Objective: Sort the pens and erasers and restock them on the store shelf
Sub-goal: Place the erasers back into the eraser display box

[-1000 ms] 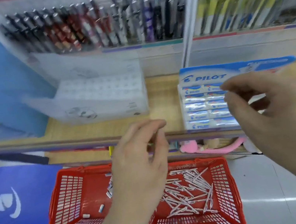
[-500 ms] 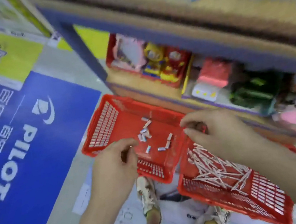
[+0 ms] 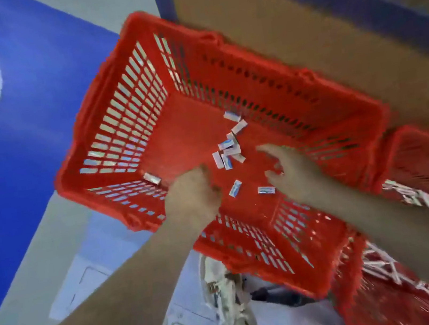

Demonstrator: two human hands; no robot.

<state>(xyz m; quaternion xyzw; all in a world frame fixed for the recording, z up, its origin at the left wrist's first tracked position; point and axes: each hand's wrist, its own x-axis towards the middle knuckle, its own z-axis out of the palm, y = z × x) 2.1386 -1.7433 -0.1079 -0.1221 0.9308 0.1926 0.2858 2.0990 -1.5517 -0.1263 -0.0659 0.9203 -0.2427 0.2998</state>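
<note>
A person is leaning over a red slotted plastic basket (image 3: 127, 114) sitting on the floor, with both bare hands reaching down inside it. Small white-and-blue paper-sleeved erasers (image 3: 228, 149) are lying scattered on the basket's solid bottom, most of them bunched near the middle, two lying apart nearer the person, and one resting against the left wall. The left hand (image 3: 193, 193) is hovering just beside the bunch with its fingers curled under; motion blur is making it impossible to tell whether they are holding anything. The right hand (image 3: 292, 171) is hanging just right of the erasers, its thumb and fingers loosely spread and gripping nothing. A second red plastic basket (image 3: 414, 135) is standing against the first on the right, with thin white pens (image 3: 383, 266) lying heaped in it. A blue floor mat with a white logo (image 3: 22, 142) is lying to the left, and a brown wooden shelf board (image 3: 298, 25) is jutting over the baskets' far side.
</note>
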